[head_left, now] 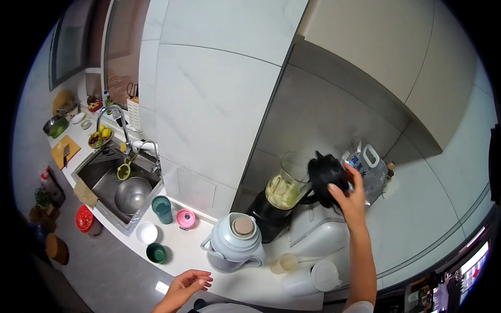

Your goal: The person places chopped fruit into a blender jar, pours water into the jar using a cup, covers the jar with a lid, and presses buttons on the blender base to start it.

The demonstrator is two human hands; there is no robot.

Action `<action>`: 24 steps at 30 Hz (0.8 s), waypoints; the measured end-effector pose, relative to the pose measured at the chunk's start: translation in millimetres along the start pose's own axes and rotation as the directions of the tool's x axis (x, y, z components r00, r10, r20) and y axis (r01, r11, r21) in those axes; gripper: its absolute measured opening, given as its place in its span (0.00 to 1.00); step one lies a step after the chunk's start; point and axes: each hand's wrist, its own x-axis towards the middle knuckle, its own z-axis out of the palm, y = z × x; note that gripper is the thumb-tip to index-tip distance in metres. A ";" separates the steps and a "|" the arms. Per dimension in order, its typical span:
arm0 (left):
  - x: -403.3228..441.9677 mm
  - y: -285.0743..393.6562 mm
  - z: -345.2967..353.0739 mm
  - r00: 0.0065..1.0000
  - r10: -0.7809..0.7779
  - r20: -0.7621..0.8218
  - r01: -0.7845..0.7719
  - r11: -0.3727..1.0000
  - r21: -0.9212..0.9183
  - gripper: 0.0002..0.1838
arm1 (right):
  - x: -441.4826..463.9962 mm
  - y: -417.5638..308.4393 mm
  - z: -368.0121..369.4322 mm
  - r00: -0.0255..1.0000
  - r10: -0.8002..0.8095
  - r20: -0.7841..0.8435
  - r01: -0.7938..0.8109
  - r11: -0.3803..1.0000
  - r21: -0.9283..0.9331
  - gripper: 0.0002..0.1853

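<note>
Worn on the head, looking forward and down from beyond the front edge of the white countertop [182, 250]; close to the left hand [185, 287] and right hand [352, 195], near the blender [282, 193], farther from the sink [104, 189] towards the countertop's left end; wide, fisheye-curved.

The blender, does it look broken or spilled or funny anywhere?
Nothing stands out: I see no spill or crack on the blender. Its jug is open on top, but the right hand holds what looks like its black lid beside it.
</note>
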 end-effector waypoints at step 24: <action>-24.4 20.8 16.7 0.975 0.003 -0.223 0.006 0.999 0.041 0.16 | 112.1 23.8 44.2 0.799 0.213 0.562 0.274 0.703 -0.657 0.52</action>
